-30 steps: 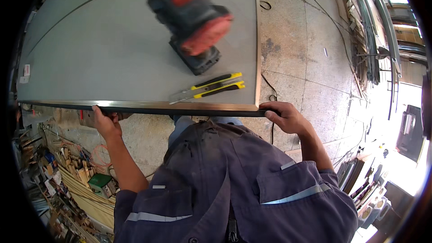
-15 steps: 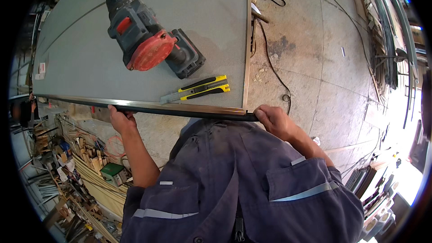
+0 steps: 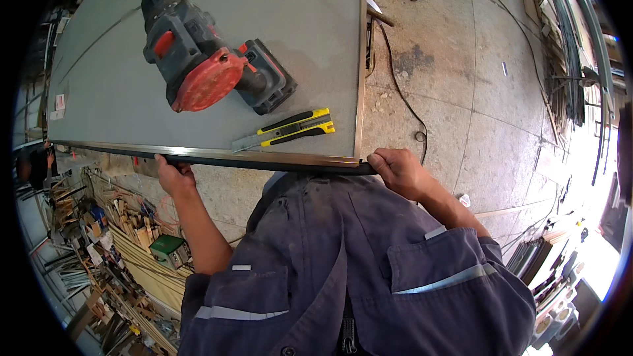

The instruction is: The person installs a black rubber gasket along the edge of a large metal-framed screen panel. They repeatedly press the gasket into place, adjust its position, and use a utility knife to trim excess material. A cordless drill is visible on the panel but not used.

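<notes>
A grey panel (image 3: 310,33) with a metal-trimmed border lies before me. Along its near edge runs a black rubber strip (image 3: 264,164). My right hand (image 3: 397,170) is closed around the strip's end at the near right corner. Farther left, my left hand (image 3: 175,175) grips the strip from below, thumb on top and fingers partly hidden under the edge. A cordless drill (image 3: 198,53), dark grey and red, rests on the panel. Between it and the near edge lies a yellow and black utility knife (image 3: 290,128), its blade out and pointing left.
A black cable (image 3: 400,86) snakes over the concrete floor (image 3: 442,112) to the right. Long profiles (image 3: 564,46) are stacked by the right wall. At the lower left are wood offcuts (image 3: 128,221) and a green box (image 3: 169,250). Another person (image 3: 36,163) stands at the far left.
Both hands keep their grip on the strip with hardly any movement. The view has shifted slightly, so the drill and knife appear a little farther left.
</notes>
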Demonstrator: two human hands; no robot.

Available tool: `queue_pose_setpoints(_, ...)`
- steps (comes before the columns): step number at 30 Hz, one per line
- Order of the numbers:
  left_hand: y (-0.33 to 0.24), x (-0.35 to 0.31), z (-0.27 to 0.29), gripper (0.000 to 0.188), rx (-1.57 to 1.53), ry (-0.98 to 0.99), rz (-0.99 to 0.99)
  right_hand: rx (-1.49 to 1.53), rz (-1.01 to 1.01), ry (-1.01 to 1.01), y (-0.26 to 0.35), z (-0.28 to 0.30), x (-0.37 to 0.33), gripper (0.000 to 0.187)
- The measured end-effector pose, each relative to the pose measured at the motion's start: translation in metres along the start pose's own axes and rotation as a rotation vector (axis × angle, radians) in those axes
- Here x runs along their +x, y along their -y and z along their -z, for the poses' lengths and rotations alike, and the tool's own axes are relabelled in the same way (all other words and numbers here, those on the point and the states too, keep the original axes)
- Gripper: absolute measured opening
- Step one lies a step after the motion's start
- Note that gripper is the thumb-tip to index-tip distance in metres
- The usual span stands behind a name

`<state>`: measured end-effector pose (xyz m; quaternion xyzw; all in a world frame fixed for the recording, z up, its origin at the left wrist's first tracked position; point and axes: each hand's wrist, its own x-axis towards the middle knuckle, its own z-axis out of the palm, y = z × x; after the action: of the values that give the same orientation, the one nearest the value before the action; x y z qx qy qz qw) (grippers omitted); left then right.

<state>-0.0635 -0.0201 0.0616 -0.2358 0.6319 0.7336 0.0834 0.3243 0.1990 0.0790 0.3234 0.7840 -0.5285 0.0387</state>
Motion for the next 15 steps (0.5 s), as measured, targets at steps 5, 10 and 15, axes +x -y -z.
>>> queue_pose_setpoints(5, -0.001, 0.021, 0.000, 0.024, 0.005, -0.027, 0.010, 0.052, -0.065, -0.067, 0.004, -0.016, 0.000, 0.032)
queue_pose_setpoints(10, 0.007, 0.026, 0.009, 0.036, 0.053, 0.007, 0.081, 0.110, -0.003, -0.052, 0.006, -0.020, 0.003, 0.024)
queue_pose_setpoints(15, 0.010, 0.066, 0.017, 0.030, 0.038, 0.070, -0.051, 0.126, 0.158, -0.175, -0.017, -0.022, -0.011, 0.015)
